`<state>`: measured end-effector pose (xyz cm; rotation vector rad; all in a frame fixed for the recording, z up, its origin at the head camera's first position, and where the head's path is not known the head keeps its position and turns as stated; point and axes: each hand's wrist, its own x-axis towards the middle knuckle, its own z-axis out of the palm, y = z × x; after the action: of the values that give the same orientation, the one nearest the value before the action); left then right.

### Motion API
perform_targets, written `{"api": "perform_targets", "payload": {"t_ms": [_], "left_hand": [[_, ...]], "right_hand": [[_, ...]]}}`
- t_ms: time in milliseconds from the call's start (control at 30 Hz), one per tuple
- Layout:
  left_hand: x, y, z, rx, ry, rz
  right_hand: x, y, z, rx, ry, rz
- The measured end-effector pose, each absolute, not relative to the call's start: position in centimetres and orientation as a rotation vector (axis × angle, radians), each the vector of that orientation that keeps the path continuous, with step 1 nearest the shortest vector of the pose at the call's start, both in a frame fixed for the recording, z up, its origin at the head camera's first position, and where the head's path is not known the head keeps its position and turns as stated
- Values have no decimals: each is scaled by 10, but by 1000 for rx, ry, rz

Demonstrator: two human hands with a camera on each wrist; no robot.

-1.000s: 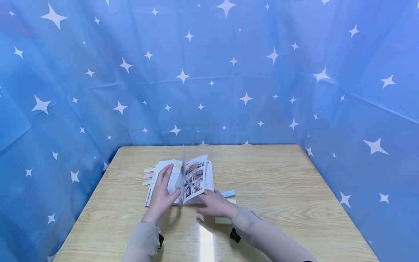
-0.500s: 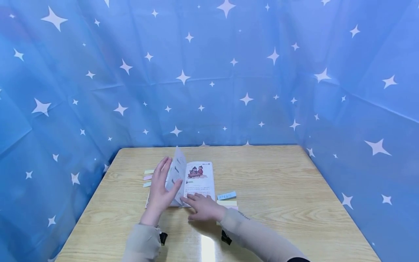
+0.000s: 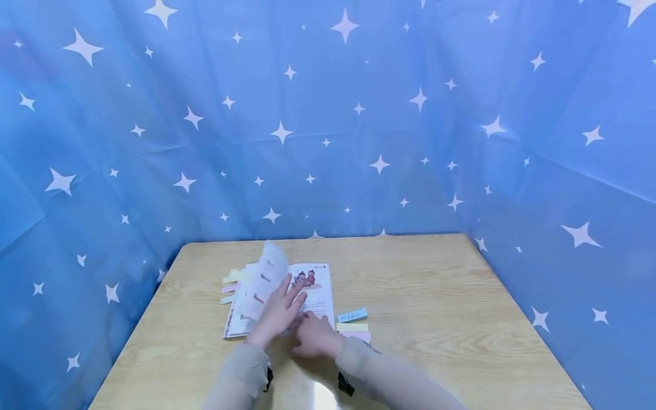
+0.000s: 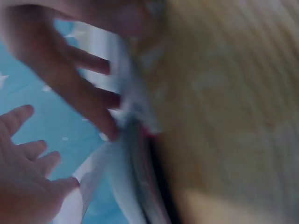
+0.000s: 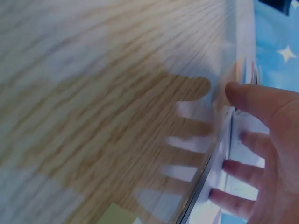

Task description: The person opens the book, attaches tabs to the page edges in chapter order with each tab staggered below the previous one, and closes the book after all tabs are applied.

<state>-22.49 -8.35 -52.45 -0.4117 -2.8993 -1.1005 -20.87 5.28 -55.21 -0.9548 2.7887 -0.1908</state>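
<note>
An open book [image 3: 320,304] lies on the table, with a picture of two figures on its right page. One loose page [image 3: 269,273] stands up from the fold and leans left. Fingers extended, my left hand [image 3: 279,313] reaches across the middle of the book, right beside the raised page; in the left wrist view the same left hand [image 4: 30,177] has its fingers spread. My right hand [image 3: 316,336] rests at the near edge of the right page. In the right wrist view, the right hand's fingers [image 5: 243,170] lie over the page and its thumb is by the fold.
Pastel sticky strips [image 3: 229,288] stick out past the book's left side. To its right lie a blue strip with writing [image 3: 352,315], a yellow strip [image 3: 352,327] and a pink one [image 3: 356,336] on the wooden table [image 3: 435,319]. A starry blue backdrop [image 3: 328,114] stands behind.
My left hand has moved right, from the left page over to the fold. The raised page has tipped further left. My right hand stays near the lower edge of the right page.
</note>
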Motion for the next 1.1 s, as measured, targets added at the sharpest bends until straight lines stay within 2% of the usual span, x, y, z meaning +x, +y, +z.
{"api": "perform_targets", "payload": {"t_ms": [200, 400, 633, 900, 1100], "left_hand": [[-228, -97, -547, -256, -3109, -993], [-231, -111, -559, -306, -3232, -922], [-238, -119, -558, -313, -3335, -892], [-245, -131, -556, -42, -3367, -738], [-247, -129, -554, -65, -3379, -722]], "right_hand": [[-203, 50, -553, -911, 2778, -194], [-201, 49, -555, -929, 2751, -168], [-199, 48, -558, -937, 2744, -163], [-197, 48, -554, -916, 2701, -225], [-194, 49, -557, -888, 2692, -231]]}}
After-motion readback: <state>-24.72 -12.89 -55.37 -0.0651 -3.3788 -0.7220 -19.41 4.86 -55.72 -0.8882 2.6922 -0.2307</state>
